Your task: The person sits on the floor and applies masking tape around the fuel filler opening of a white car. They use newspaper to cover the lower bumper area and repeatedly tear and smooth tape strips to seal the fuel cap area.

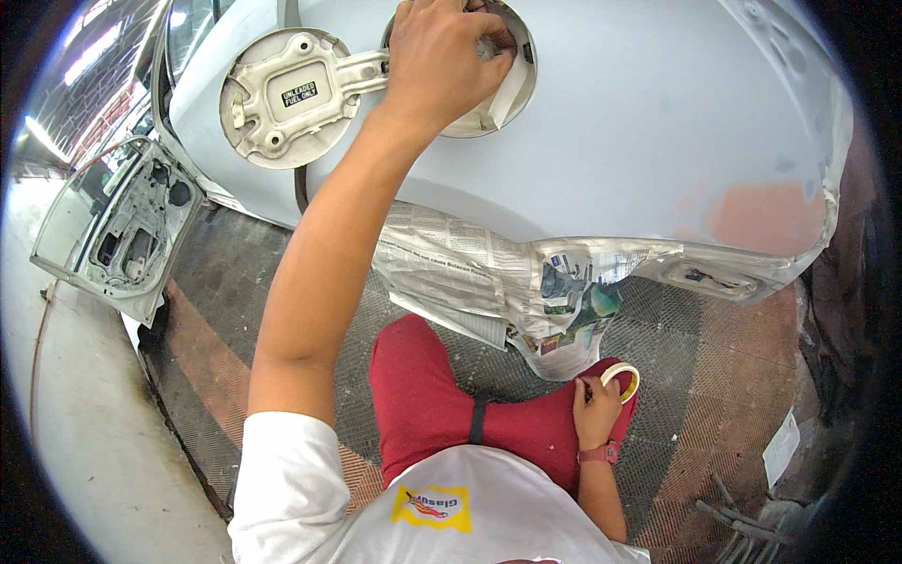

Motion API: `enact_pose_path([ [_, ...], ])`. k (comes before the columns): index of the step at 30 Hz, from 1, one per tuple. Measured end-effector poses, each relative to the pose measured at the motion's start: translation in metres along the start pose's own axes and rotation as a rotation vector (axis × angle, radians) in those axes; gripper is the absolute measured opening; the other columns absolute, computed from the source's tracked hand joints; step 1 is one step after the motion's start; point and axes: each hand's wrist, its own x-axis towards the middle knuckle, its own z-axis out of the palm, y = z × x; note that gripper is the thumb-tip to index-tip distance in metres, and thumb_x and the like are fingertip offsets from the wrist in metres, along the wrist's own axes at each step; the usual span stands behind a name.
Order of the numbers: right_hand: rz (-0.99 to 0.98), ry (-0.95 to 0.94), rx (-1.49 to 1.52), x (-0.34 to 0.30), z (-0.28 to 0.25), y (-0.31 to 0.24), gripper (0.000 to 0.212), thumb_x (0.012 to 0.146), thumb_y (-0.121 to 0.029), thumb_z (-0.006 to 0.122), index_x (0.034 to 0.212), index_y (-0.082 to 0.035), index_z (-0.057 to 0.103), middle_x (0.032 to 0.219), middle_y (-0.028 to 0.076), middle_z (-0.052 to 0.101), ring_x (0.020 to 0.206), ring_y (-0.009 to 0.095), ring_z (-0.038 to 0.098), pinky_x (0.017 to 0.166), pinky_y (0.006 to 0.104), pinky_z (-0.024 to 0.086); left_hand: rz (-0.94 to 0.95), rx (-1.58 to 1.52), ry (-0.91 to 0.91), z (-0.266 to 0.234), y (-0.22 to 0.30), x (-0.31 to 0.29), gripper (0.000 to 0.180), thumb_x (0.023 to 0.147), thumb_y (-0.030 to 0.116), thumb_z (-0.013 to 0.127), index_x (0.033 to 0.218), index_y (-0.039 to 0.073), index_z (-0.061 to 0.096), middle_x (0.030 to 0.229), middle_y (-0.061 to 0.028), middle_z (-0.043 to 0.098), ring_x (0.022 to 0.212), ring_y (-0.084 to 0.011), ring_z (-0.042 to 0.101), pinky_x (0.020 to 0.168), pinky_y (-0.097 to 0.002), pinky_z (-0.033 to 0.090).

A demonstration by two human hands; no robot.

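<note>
My left hand [451,52] reaches up into the round fuel filler recess [474,124] of a grey car body panel. Its fingers are bent and pressed together; what they hold, if anything, is hidden. A pale strip like masking tape [512,97] hangs inside the recess just below the fingertips. The fuel filler door [254,94] stands swung out to the left on its hinge arm, inner side facing me. Near my right knee, my right hand [596,409] is closed on a roll of masking tape [629,372].
Newspaper sheets [451,268] cover the area below the panel edge, including the wheel zone. A detached-looking or opened car door [132,235] stands at the left by a pale wall [75,376]. Hoses or cables [752,531] lie at the lower right on the patterned floor mat [695,414].
</note>
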Motion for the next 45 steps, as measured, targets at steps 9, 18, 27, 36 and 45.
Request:
enact_pose_path([
  [9, 0.026, -0.031, -0.021, 0.002, 0.001, -0.001, 0.017, 0.097, -0.020, 0.082, 0.099, -0.003, 0.082, 0.089, 0.020, 0.068, 0.089, 0.041, 0.066, 0.076, 0.0535, 0.051, -0.007, 0.190, 0.085, 0.016, -0.002, -0.007, 0.029, 0.081, 0.034, 0.089, 0.094, 0.008, 0.089, 0.091, -0.0131, 0.081, 0.091, -0.0312, 0.077, 0.086, -0.0456, 0.060],
  [18, 0.021, -0.032, 0.003, 0.004, 0.000, -0.003, 0.018, 0.097, -0.019, 0.082, 0.097, -0.002, 0.081, 0.088, 0.019, 0.068, 0.088, 0.040, 0.065, 0.076, 0.0527, 0.052, 0.052, 0.023, 0.010, 0.001, 0.003, -0.005, 0.026, 0.076, 0.016, 0.091, 0.098, 0.008, 0.082, 0.097, -0.0092, 0.068, 0.106, -0.0336, 0.065, 0.094, -0.0487, 0.051],
  [27, 0.058, -0.097, -0.010, 0.004, 0.004, 0.000, 0.020, 0.098, -0.023, 0.081, 0.100, -0.003, 0.082, 0.095, 0.021, 0.070, 0.095, 0.042, 0.066, 0.082, 0.0559, 0.053, 0.023, -0.030, 0.065, 0.007, -0.005, 0.003, 0.012, 0.077, 0.015, 0.090, 0.083, 0.007, 0.082, 0.085, -0.0101, 0.070, 0.093, -0.0340, 0.068, 0.089, -0.0494, 0.052],
  [36, 0.043, -0.084, -0.021, 0.003, 0.005, 0.003, 0.021, 0.098, -0.025, 0.081, 0.101, -0.005, 0.082, 0.093, 0.021, 0.070, 0.094, 0.043, 0.067, 0.081, 0.0566, 0.053, -0.282, -0.046, 0.053, 0.017, 0.003, -0.006, 0.015, 0.081, 0.021, 0.087, 0.086, 0.008, 0.084, 0.088, -0.0118, 0.070, 0.095, -0.0331, 0.067, 0.091, -0.0486, 0.051],
  [45, 0.024, -0.044, -0.040, 0.001, 0.003, 0.003, 0.018, 0.097, -0.023, 0.083, 0.098, -0.005, 0.081, 0.086, 0.018, 0.066, 0.087, 0.039, 0.066, 0.075, 0.0532, 0.051, 0.049, -0.073, 0.036, 0.007, -0.007, -0.006, 0.012, 0.081, 0.014, 0.087, 0.092, 0.009, 0.085, 0.091, -0.0086, 0.068, 0.097, -0.0309, 0.065, 0.090, -0.0475, 0.050],
])
